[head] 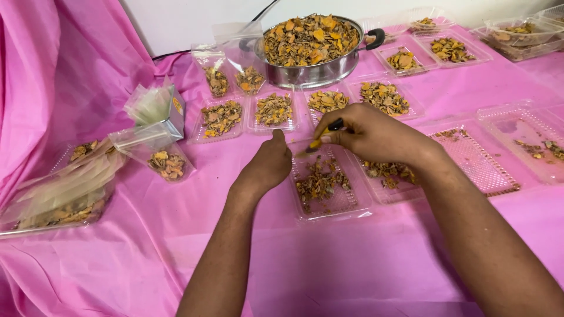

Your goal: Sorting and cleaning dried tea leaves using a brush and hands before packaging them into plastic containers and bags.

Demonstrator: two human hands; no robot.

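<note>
My right hand [370, 134] is closed on a small tool with a black handle [335, 124] and a yellow-stained tip, held over a clear plastic tray [351, 206] that holds a small heap of dried yellow-brown slices [319, 182]. Resting at this tray's left rim, my left hand [267, 167] has its fingers curled together; whether it pinches anything I cannot tell. A steel pan [317, 73] heaped with the same dried slices stands behind the trays.
Several filled clear trays [273, 111] lie in rows on the pink cloth, more at the far right [449, 50]. Two upright filled pouches [216, 76] stand by the pan. A stack of empty pouches [155, 108] and bagged slices lie at left. Near-empty trays [476, 161] sit at right.
</note>
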